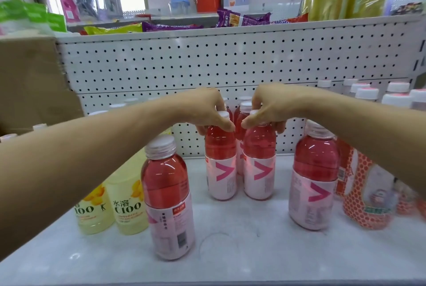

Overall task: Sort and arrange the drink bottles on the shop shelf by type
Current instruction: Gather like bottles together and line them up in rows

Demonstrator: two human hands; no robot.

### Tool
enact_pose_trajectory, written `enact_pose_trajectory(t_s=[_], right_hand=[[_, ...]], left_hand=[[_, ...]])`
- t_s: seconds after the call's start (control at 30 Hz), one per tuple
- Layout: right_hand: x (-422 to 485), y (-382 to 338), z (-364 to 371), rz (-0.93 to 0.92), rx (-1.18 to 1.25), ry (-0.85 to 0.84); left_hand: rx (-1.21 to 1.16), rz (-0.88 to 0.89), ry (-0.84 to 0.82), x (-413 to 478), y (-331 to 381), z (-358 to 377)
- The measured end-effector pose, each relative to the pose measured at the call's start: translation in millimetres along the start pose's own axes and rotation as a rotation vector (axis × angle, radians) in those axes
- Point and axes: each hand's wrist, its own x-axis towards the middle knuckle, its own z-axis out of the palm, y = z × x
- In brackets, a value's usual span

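Necks suit these full, stiff, probably slick bottles: left hand (213,110) curls round the left pink bottle (220,163), right hand (268,110) round the right pink bottle (259,163), both upright near the back edge of the shelf (239,246).

shelf log | I see two upright red drinks with pink V labels, side by side; left red bottle (220,165) gripped at the cap by my left hand (207,110); right red bottle (259,163) likewise by my right hand (268,110) | third red bottle (167,198) upright, nearer me, left of the left hand; fourth red bottle (313,182) upright, right of the right hand | yellow bottles (129,207) upright, further left
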Motion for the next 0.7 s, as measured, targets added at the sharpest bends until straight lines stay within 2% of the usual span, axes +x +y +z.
enact_pose_trajectory(t_s=[0.33,0.5,0.6,0.7], right_hand=[[-1,-3,7,-0.021,0.018,0.059],[-19,-7,5,0.018,-0.129,0.031],[-44,0,9,0.042,-0.125,0.148],[-71,18,23,0.064,-0.036,0.328]], left_hand=[[0.026,0.027,0.003,5,-1,2],[0.139,-0.014,-0.066,-14,7,-15],[-0.036,-0.013,0.030,-55,14,-24],[-0.267,-0.032,0.239,-104,7,-5]])
